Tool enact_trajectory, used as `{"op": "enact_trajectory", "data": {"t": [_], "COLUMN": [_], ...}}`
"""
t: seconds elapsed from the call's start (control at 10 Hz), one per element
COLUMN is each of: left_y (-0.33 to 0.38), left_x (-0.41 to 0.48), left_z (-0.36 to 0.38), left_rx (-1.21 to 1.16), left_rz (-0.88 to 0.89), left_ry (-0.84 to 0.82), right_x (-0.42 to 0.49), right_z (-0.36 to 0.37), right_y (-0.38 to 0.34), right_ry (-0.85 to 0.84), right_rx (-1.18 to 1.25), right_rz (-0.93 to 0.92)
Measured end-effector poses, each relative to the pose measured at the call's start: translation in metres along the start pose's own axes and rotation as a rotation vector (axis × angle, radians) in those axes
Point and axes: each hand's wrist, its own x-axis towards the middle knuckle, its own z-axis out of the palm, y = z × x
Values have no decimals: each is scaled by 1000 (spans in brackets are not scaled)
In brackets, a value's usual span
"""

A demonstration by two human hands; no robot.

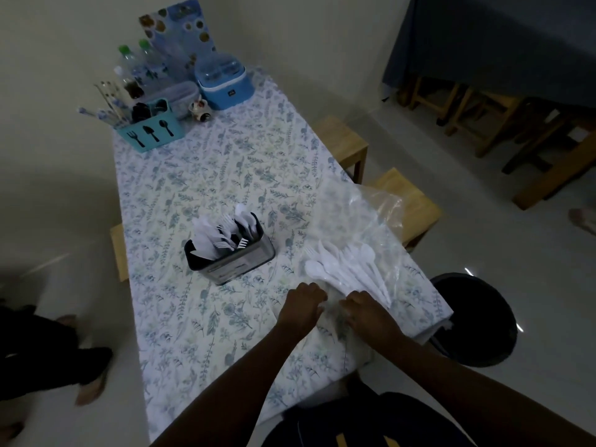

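Note:
A bunch of white plastic spoons and forks (346, 267) lies on the floral tablecloth (209, 175), partly inside a clear plastic bag (354, 211). My left hand (303, 306) and my right hand (367, 309) sit side by side at the handle end of the bunch, fingers curled, gripping the bag's near end. What exactly each hand pinches is hidden by the knuckles. To the left stands a dark metal holder (230, 258) with white plastic cutlery upright in it.
At the far end stand a teal cutlery caddy (151, 132), bottles (129, 69) and a blue lidded container (224, 83). Wooden stools (342, 140) line the right side. A black bin (477, 319) sits by the table's near right corner. A person's legs (48, 346) are at the left.

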Motion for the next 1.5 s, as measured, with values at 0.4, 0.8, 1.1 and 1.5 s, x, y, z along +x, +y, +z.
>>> {"op": "enact_trajectory", "data": {"t": [0.4, 0.8, 1.1, 1.5], "left_y": [-7, -18, -9, -1], "left_x": [8, 9, -3, -50], "left_z": [5, 6, 17, 55], "left_rx": [-27, 9, -82, 84], "left_rz": [-1, -134, -130, -41], "left_ry": [111, 149, 318, 24], "right_x": [24, 23, 29, 33], "right_z": [-9, -22, -23, -24], "right_y": [16, 10, 6, 5], "right_ry": [-159, -159, -66, -3], "right_rx": [-69, 50, -51, 60], "right_rz": [-149, -61, -77, 3]}}
